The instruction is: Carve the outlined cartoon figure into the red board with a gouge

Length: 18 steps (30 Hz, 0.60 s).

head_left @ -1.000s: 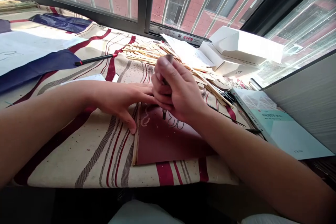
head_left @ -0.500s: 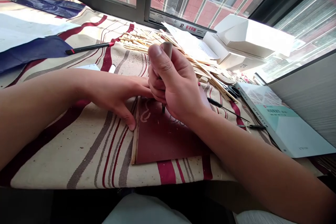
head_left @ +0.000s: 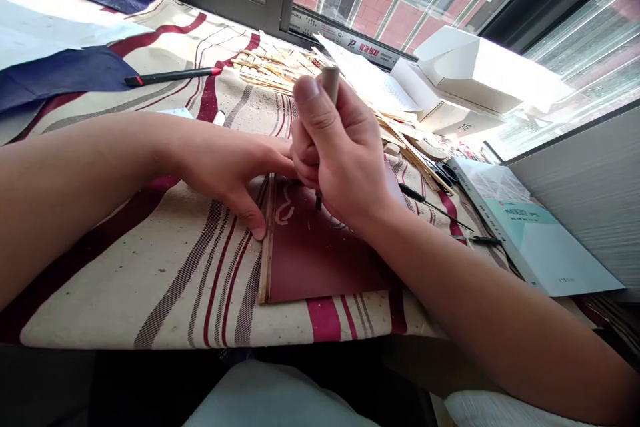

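Right hand (head_left: 345, 153) curled shut around a carving tool (head_left: 330, 83), tip at the red board (head_left: 325, 260); left hand (head_left: 220, 177) open, fingers (head_left: 256, 230) touching the board's edge

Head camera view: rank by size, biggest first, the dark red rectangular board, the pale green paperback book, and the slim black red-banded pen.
Largest, too close to rank: dark red rectangular board and pale green paperback book; the board sits nearer the camera.
Smallest: slim black red-banded pen.
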Motion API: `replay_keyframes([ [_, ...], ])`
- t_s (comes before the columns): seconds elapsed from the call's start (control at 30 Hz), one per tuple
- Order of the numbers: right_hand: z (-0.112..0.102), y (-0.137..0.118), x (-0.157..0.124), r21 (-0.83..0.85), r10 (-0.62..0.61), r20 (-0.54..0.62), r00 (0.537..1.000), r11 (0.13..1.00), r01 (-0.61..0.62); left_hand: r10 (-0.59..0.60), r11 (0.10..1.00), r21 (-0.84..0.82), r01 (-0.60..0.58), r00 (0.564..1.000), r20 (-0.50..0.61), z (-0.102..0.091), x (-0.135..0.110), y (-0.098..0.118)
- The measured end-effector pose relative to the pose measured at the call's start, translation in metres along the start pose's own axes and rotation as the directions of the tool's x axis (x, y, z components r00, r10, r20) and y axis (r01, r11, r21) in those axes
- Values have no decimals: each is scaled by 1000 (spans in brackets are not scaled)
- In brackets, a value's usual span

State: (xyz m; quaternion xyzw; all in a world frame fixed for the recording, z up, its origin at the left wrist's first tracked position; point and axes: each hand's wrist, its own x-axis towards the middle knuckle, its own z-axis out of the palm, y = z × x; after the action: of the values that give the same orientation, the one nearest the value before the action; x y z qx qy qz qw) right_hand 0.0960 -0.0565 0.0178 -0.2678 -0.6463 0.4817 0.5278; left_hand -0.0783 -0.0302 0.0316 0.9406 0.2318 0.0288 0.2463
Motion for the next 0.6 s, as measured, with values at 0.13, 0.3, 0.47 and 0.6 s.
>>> replay_keyframes([
  [0.13,-2,0,-1,15,-7,-83,997,1000,8,-30,1000,-7,30,999,15,-2,5,2],
  [0.3,1,-1,-4,-4,-31,-118,993,1000,30,-52,999,-15,52,999,5,-2,7,8],
  [0.47,5,-4,-5,-84,-63,-56,996,995,58,-94,995,-32,94,996,6,0,6,9],
  [0.6,5,-3,-2,-83,-48,25,999,995,50,-167,986,-5,167,986,22,2,3,3],
])
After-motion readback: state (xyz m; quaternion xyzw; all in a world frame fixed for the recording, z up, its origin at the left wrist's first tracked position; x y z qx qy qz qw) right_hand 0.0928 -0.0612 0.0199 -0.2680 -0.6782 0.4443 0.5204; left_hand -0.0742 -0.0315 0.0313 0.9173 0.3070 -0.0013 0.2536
